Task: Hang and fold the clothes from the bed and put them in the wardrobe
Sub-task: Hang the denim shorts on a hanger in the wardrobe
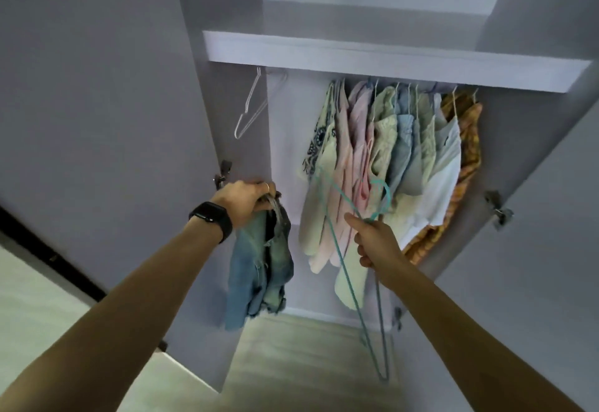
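Note:
I face the open wardrobe (324,55). My left hand (246,199), a black watch on its wrist, grips the top of a pair of denim shorts (261,269) that hangs down in front of the wardrobe's left side. My right hand (372,243) holds a teal wire hanger (343,243) by its neck; the hook curls above my fingers and the frame dangles toward the floor. Behind the hanger, several pastel garments (389,152) hang close together on the rail.
An empty white wire hanger (251,103) hangs at the rail's left end. A shelf (389,61) sits above the rail. Both wardrobe doors (97,103) stand open left and right. An orange patterned garment (466,152) hangs rightmost. Light wood floor (291,363) lies below.

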A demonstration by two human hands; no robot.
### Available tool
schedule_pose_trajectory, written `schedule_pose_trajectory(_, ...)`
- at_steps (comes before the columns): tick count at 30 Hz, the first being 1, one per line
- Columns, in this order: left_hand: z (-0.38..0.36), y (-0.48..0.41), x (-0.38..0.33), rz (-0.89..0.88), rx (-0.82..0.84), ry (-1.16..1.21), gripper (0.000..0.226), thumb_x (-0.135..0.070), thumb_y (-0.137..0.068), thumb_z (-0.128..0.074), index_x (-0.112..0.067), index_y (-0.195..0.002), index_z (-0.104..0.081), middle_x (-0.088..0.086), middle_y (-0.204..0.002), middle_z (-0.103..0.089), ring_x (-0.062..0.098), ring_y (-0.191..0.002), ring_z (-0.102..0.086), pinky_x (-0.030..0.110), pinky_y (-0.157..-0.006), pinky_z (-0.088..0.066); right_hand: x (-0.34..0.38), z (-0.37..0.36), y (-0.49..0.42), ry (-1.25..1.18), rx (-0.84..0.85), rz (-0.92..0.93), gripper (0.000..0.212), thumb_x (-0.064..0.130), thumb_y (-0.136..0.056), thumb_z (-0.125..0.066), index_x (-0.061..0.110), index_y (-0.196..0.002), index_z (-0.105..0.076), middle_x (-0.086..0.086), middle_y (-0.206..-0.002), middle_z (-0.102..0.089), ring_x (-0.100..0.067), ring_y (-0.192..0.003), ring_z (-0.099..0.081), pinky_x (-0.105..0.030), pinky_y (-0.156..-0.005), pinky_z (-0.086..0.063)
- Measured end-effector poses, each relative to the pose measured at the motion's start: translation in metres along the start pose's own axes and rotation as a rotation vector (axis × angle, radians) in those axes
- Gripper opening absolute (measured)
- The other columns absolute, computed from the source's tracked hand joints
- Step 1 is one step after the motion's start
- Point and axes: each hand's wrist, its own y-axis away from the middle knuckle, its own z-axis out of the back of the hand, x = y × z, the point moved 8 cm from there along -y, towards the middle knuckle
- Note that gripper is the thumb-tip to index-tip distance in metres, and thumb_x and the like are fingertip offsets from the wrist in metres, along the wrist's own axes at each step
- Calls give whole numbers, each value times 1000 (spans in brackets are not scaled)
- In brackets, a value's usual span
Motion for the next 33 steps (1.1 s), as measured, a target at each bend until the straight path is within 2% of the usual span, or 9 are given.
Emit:
schedule_pose_trajectory(4,-5,5,-60,-161,-28,47,23,-33,-100,-58,-21,-119,-61,0,-117,-60,24,-104,-61,36,-92,-48,1,-12,26,24,90,191,39,45,-75,-84,20,-73,-55,10,-56,-53,-7,-45,-49,-20,-42,-37)
schedule_pose_trajectory(6,-5,5,-90,-239,-38,49,24,-34,-100,-57,-20,-119,-61,1,-114,-61,24,-102,-61,33,-89,-48,8,-17,34,15,102,319,39,45,-68,-88,23,-94,-68,12,-80,-71,-5,-72,-67,-16,-60,-52)
schedule_pose_trajectory(10,-10,12,-123,-312,-59,41,29,-35,-103,-48,-26,-129,-57,1,-124,-65,24,-107,-62,33,-92,-50,22,-7,36,216,11,488,12,26,-87,-77,37,-90,-73,18,-82,-73,1,-80,-67,-14,-70,-48)
schedule_pose_trajectory(15,-19,19,-71,74,-191,279,42,-17,-104,-47,-27,-145,-43,2,-131,-66,30,-115,-63,38,-99,-50,30,64,24,202,-251,498,22,27,-92,-68,23,-73,-56,6,-58,-58,-6,-55,-55,-20,-53,-39)
schedule_pose_trajectory(18,-47,27,-55,177,-39,256,40,-15,-102,-48,-27,-141,-48,4,-121,-70,29,-107,-66,39,-94,-53,40,97,21,242,-322,530,26,30,-88,-74,18,-76,-54,6,-68,-59,0,-58,-54,-10,-53,-40)
schedule_pose_trajectory(24,-89,35,-64,330,43,533,19,-11,-93,-52,-25,-97,-64,-4,-87,-63,21,-84,-56,26,-68,-42,37,111,22,298,-310,592,27,27,-82,-78,15,-77,-54,2,-72,-61,-4,-59,-55,-11,-54,-41)
schedule_pose_trajectory(28,-110,31,-86,383,142,822,23,-27,-100,-41,-26,-85,-58,-5,-88,-60,21,-91,-53,37,-87,-40,40,128,19,245,-338,588,29,18,-81,-78,21,-66,-53,4,-57,-55,-8,-55,-52,-24,-57,-42)
schedule_pose_trajectory(31,-103,17,-95,259,119,367,37,-62,-93,-33,-34,-100,-57,-10,-91,-65,16,-91,-58,38,-97,-32,41,143,18,253,-376,595,30,14,-79,-79,19,-64,-53,8,-60,-57,-8,-59,-55,-26,-63,-46)
schedule_pose_trajectory(33,-90,9,-98,208,52,49,32,-56,-92,-41,-26,-93,-53,-8,-85,-63,18,-89,-59,39,-90,-33,35,150,16,296,-367,587,30,15,-79,-79,21,-65,-53,13,-62,-58,-4,-62,-57,-19,-63,-44)
